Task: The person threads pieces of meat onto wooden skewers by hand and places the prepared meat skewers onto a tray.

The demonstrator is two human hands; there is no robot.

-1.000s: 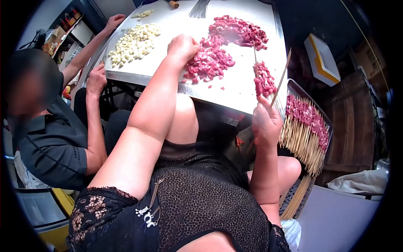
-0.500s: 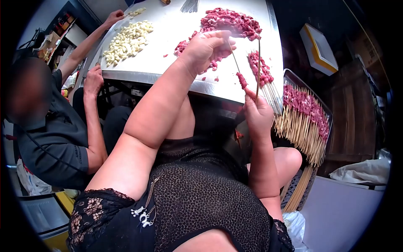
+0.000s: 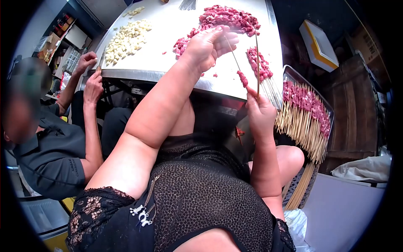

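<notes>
While the right hand pinched the lower ends of two thin bamboo skewers and kept them upright over the edge of the shiny metal surface, the left hand reached across from above, its grip closed on the tip of the slanted skewer, seemingly so that the small red cube of raw meat already threaded on it could be pushed down the stick. Holding the sticks low probably left their length free for more pieces. Heaps of diced red meat lay just beyond the hands, within easy reach, and a smaller heap sat at the near right edge. A pile of pale diced cubes lay to the left. Finished meat skewers were stacked in a metal tray beside the right knee, meat ends together, likely for easy dropping. A seated co-worker in a dark shirt rested both hands at the surface's left edge. Around stood a white and yellow box, dark wooden furniture and cluttered shelves.
</notes>
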